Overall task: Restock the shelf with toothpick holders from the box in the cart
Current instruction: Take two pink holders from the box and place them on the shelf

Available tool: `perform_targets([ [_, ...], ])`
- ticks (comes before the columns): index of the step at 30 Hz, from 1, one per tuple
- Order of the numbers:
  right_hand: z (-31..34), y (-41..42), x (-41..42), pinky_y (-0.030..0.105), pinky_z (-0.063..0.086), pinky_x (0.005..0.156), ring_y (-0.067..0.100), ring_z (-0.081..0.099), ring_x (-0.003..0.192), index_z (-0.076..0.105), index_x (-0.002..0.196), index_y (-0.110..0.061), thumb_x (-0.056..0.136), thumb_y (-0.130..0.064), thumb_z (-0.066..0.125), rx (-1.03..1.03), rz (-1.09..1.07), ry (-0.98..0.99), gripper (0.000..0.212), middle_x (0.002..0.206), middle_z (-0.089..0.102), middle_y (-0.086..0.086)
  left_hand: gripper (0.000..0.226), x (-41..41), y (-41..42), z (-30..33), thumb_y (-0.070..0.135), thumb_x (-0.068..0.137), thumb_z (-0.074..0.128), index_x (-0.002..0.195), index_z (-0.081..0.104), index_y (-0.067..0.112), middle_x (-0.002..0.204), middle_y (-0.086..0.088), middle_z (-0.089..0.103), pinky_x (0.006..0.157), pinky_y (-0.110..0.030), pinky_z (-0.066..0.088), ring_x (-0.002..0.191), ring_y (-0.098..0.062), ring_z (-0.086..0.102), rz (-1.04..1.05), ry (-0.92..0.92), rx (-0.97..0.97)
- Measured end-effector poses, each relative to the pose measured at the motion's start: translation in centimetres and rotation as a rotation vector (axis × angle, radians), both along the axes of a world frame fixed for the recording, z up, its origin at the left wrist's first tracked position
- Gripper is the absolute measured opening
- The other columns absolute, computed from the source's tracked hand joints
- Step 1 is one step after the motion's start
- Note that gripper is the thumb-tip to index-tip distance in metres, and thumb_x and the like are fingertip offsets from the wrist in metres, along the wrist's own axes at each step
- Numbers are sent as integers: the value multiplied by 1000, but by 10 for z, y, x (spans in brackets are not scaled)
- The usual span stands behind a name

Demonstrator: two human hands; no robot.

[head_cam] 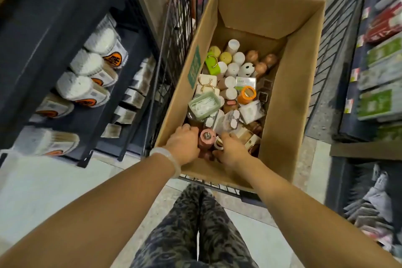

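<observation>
between both hands' grip [207, 148] stands a pink toothpick holder [207, 136].

matt cardboard box [291, 85], black wire cart [174, 35]

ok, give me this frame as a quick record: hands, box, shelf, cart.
left hand: in the near end of the box, fingers curled round a pink holder
right hand: in the box beside it, gripping a small holder; which one is unclear
box: open cardboard, inside wire cart, full of mixed holders
shelf: dark, left of cart, partly stocked
</observation>
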State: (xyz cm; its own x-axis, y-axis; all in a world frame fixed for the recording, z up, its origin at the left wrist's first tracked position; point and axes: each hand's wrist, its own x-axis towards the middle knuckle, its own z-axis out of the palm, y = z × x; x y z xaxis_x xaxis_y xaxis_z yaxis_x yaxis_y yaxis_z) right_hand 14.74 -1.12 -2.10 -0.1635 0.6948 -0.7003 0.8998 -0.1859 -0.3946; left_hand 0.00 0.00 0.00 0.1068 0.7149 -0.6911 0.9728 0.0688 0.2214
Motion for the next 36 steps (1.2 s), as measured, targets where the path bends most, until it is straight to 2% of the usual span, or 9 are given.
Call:
perform_targets([
  [3, -13, 3, -3, 34, 38, 99, 33, 46, 123, 29, 142, -9, 82, -23, 69, -40, -90, 43, 73, 135, 44, 17, 48, 2, 4, -10, 27, 85, 64, 126, 45, 12, 128, -9, 42, 100, -38, 38, 120, -28, 41, -34, 73, -35],
  [7, -31, 7, -12, 39, 41, 101, 34, 47, 123, 30, 139, -7, 78, -27, 74, -92, -147, 49, 78, 137, 42, 17, 45, 8, 12, -22, 22, 90, 57, 130, 42, 10, 132, -13, 43, 102, -38, 39, 123, -30, 42, -124, 183, -92],
  [12, -46, 11, -18, 38, 44, 93, 32, 52, 116, 38, 129, -9, 77, -32, 74, -63, -177, 43, 68, 129, 51, 14, 49, 15, 18, -31, 24, 89, 60, 131, 40, 9, 132, -14, 45, 96, -38, 42, 121, -30, 46, -247, 271, -113],
  [16, -54, 15, -20, 37, 45, 89, 32, 54, 112, 42, 124, -9, 77, -29, 74, -40, -164, 44, 60, 125, 55, 14, 49, 20, 24, -36, 18, 90, 59, 133, 38, 8, 134, -13, 46, 94, -38, 44, 123, -30, 46, -252, 337, -134],
  [25, -59, 13, -17, 36, 45, 88, 31, 56, 110, 46, 124, -9, 80, -27, 72, -2, -202, 135, 55, 121, 58, 14, 56, 24, 22, -53, 37, 90, 58, 135, 39, 9, 134, -12, 44, 95, -35, 41, 122, -28, 42, -408, 449, -119],
  [28, -57, 12, -11, 37, 46, 85, 29, 57, 107, 47, 122, -12, 79, -28, 72, -22, -222, 189, 52, 118, 60, 12, 56, 25, 23, -53, 40, 90, 58, 134, 41, 10, 133, -13, 42, 96, -35, 42, 121, -27, 43, -385, 413, -115],
  [31, -53, 9, -1, 33, 45, 77, 28, 58, 100, 46, 113, -13, 77, -30, 73, -32, -244, 239, 48, 109, 62, 10, 59, 25, 23, -48, 33, 86, 64, 134, 41, 7, 132, -16, 38, 95, -35, 44, 118, -28, 46, -224, 301, -158],
  [34, -44, 8, 7, 35, 48, 79, 26, 58, 97, 47, 111, -12, 73, -28, 75, -23, -288, 306, 49, 107, 62, 8, 56, 20, 25, -38, 29, 74, 70, 123, 51, 8, 119, -16, 44, 81, -31, 47, 108, -29, 52, -42, 138, -191],
  [36, -35, 9, 11, 31, 47, 76, 22, 58, 97, 48, 113, -12, 72, -25, 76, -35, -352, 367, 52, 106, 61, 5, 52, 14, 27, -27, 29, 67, 73, 111, 54, 9, 110, -12, 48, 73, -30, 46, 102, -27, 54, 18, 42, -171],
])
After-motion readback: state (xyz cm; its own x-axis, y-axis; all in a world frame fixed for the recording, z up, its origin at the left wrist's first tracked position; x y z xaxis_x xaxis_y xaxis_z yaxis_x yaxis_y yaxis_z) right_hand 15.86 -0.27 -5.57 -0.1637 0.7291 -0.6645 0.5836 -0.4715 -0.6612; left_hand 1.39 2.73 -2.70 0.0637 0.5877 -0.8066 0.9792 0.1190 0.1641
